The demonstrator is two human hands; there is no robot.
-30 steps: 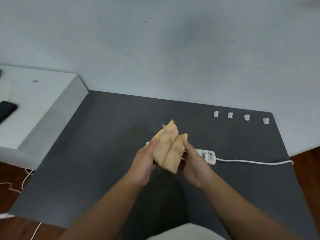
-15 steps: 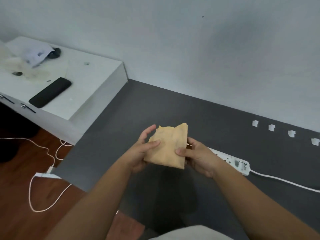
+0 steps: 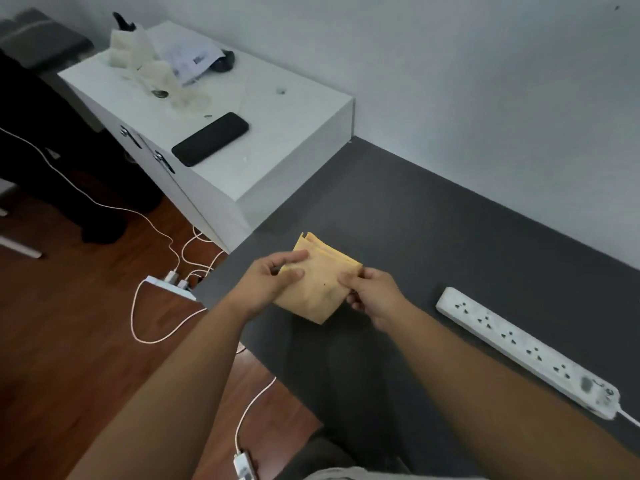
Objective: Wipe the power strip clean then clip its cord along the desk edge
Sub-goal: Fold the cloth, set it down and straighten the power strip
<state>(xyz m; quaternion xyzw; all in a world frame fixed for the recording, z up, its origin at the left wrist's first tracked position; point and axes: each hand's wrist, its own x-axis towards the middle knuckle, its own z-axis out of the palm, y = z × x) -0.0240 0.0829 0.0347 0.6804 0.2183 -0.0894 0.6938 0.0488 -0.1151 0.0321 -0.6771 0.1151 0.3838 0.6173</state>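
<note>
A folded yellow cloth [image 3: 318,285] is held above the dark grey desk [image 3: 433,237] between both hands. My left hand [image 3: 273,282] pinches its left edge and my right hand [image 3: 374,296] grips its right corner. The white power strip [image 3: 523,351], smudged with grey dirt, lies flat on the desk to the right of my hands, apart from them. Its white cord [image 3: 628,418] leaves the strip's near end and runs out of the frame at the right edge.
A white cabinet [image 3: 277,161] stands left of the desk with a black phone [image 3: 210,138], papers and crumpled tissue on top. On the wooden floor lie a second power strip [image 3: 171,285] with chargers and loose white cables [image 3: 145,327]. A dark chair stands far left.
The view has swung left, so the cabinet and floor now fill the left side and the clips are out of frame. The cloth has been folded smaller between my hands.
</note>
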